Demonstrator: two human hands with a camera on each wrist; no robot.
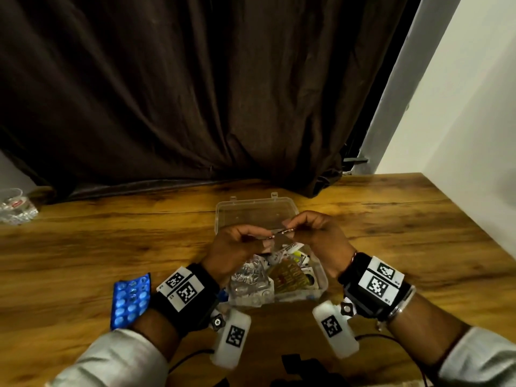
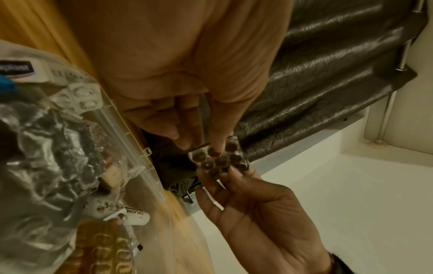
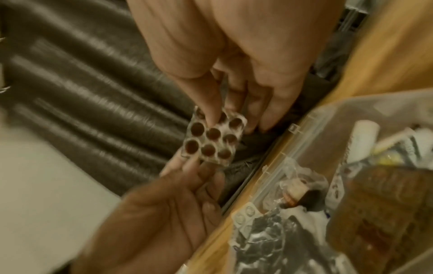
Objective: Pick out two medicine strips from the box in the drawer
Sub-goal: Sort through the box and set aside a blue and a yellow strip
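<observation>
A small strip of brown pills (image 1: 282, 233) (image 2: 220, 159) (image 3: 211, 140) is held above the open clear plastic box (image 1: 322, 275). My left hand (image 1: 265, 243) (image 2: 199, 142) pinches one end of it and my right hand (image 1: 290, 227) (image 3: 222, 118) pinches the other. Inside the box lie crumpled silver foil strips (image 1: 248, 277) (image 2: 46, 148), a golden strip (image 1: 290, 277) and small white tubes. A blue strip (image 1: 129, 298) lies flat on the wooden table (image 1: 83, 247), just left of my left wrist.
The box's clear lid (image 1: 251, 213) lies open towards a dark curtain (image 1: 195, 107) hanging behind the table. A glass dish (image 1: 14, 208) stands at the far left. A white wall (image 1: 460, 121) closes the right side. Black cables run along the near edge.
</observation>
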